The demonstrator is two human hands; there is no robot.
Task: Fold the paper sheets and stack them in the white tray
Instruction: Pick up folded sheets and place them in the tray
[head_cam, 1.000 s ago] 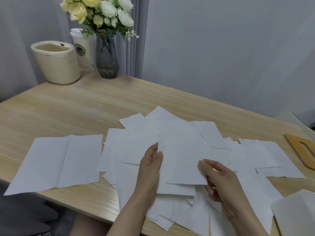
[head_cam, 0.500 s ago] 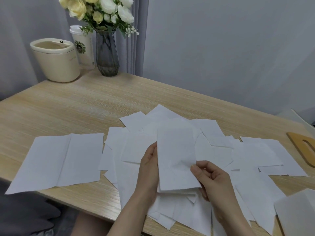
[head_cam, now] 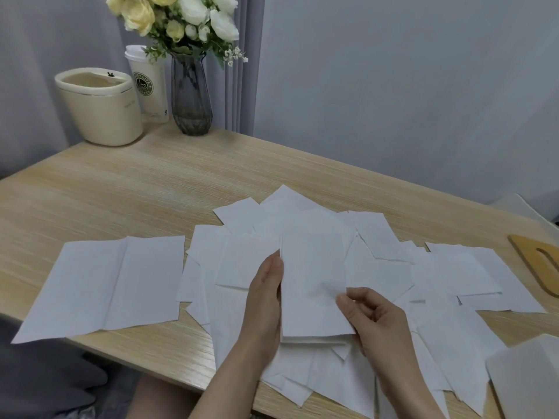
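A narrow folded white paper sheet (head_cam: 313,282) is held just above a heap of loose white sheets (head_cam: 438,282) spread over the wooden table (head_cam: 145,195). My left hand (head_cam: 264,297) lies along the sheet's left edge with straight fingers. My right hand (head_cam: 375,319) pinches its right edge between thumb and fingers. One unfolded creased sheet (head_cam: 112,282) lies apart at the left. A corner of the white tray (head_cam: 526,382) shows at the bottom right.
At the far left corner stand a cream bin (head_cam: 99,107), a paper cup (head_cam: 149,86) and a grey glass vase (head_cam: 190,95) with flowers. A wooden board (head_cam: 541,267) lies at the right edge. The table's near edge runs below the sheets.
The right hand has carried the sheet's right half over to the left, so the held sheet is now narrower. The left hand has stayed at the left edge.
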